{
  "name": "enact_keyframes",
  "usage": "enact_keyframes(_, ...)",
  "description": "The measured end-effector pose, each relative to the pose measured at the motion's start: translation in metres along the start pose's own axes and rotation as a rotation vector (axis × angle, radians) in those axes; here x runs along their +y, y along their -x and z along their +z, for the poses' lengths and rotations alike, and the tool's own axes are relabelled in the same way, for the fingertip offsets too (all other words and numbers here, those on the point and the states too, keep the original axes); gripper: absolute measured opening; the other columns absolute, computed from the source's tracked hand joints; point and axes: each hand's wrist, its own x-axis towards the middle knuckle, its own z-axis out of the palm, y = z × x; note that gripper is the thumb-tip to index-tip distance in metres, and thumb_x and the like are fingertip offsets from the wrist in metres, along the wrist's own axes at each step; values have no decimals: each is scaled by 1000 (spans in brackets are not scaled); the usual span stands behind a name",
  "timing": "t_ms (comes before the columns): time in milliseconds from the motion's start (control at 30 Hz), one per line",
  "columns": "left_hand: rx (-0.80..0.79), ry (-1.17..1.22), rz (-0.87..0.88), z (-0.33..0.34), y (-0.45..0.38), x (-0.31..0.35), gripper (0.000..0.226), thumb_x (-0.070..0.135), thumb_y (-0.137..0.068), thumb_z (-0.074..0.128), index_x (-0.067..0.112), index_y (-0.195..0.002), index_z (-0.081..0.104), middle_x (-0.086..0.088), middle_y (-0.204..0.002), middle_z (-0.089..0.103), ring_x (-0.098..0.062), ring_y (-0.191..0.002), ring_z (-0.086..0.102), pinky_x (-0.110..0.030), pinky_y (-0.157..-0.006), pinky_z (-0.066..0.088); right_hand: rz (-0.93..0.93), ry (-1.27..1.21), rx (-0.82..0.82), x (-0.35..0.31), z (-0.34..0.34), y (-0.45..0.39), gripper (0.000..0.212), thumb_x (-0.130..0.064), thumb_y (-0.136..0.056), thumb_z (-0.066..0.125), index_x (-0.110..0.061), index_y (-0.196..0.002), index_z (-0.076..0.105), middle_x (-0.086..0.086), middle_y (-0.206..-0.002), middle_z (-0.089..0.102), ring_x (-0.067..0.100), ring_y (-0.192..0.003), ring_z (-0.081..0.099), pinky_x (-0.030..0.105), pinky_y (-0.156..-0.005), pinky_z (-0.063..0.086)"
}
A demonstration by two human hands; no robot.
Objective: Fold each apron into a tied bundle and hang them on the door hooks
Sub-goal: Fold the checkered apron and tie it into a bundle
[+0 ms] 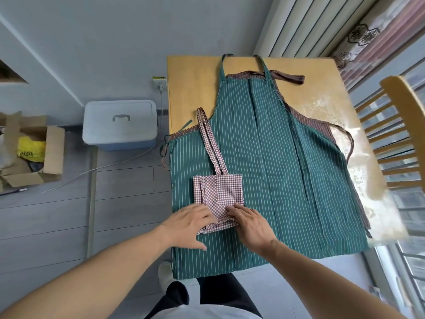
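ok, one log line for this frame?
step: folding checked apron | left hand, right hand: flat on its near edge | under it: green striped apron on table | tied: no

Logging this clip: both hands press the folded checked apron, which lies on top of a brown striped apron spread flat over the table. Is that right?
Not quite. In the head view the left hand and right hand do press the folded checked apron, but it lies on a green striped apron. A brown striped apron only peeks out beneath the green one on the table.
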Motion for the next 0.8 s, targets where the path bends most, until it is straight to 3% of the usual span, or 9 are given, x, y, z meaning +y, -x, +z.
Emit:
enact_keyframes(100,93,227,-179,5,0,3,58,10,-93,62,26,-146,46,9,-129,53,-5,-116,49,-33,-115,39,123,-205,21,2,-19,-11,19,-17,-104,45,-23,-120,54,-5,-106,71,10,-88,69,31,-92,57)
enact_keyframes(167,139,420,-359,-2,-6,1,41,4,-98,56,24,-134,58,5,-111,61,-3,-86,58,-22,-87,55,179,-296,-7,4,-31,-23,13,-31,-108,43,-22,-109,52,-5,-82,68,5,-58,60,28,-61,58)
enact_keyframes(233,150,612,-471,-11,-14,-9,21,13,-103,52,24,-117,63,3,-89,63,-5,-57,50,-19,-53,47,225,-423,-17,7,-41,-36,24,-44,-106,43,-22,-103,52,-4,-72,64,4,-49,55,22,-48,48)
enact_keyframes(300,179,738,-554,-17,-18,-25,16,19,-105,49,24,-109,63,-5,-87,65,-12,-58,50,-37,-54,50,260,-508,-63,12,-47,-48,37,-55,-102,46,-19,-106,54,-5,-78,67,0,-55,56,24,-55,49)
enact_keyframes(400,183,845,-639,-19,-24,-39,16,21,-107,46,22,-107,62,-15,-99,67,-20,-68,57,-50,-68,58,308,-568,-177,17,-49,-65,66,-66,-91,59,-17,-134,52,-6,-124,68,6,-103,66,34,-91,56)
enact_keyframes(500,280,904,-715,-22,-35,-40,18,26,-108,44,17,-102,58,-11,-98,63,-20,-77,65,-30,-59,60,375,-524,-145,25,-47,-80,31,-43,-98,63,-20,-117,60,-7,-107,72,12,-93,68,33,-84,58)
enact_keyframes(633,394,958,-811,-28,-46,-40,33,40,-104,49,10,-95,57,-8,-87,61,-18,-74,63,-24,-52,55,441,-638,-142,30,-46,-95,27,-34,-100,61,-21,-123,60,-7,-114,71,12,-101,68,35,-92,58)
enact_keyframes(700,381,927,-833,-27,-47,-43,35,40,-104,51,7,-93,58,-12,-86,62,-20,-71,64,-25,-50,55,486,-656,-163,30,-47,-99,31,-30,-100,61,-17,-128,59,-4,-118,70,15,-105,68,30,-91,57)
enact_keyframes(800,357,805,-885,-26,-44,-47,40,42,-104,48,8,-86,60,-14,-80,70,-24,-66,71,-45,-56,60,528,-635,-167,30,-46,-104,33,-28,-99,63,-14,-128,59,-1,-114,72,17,-100,70,31,-87,59)
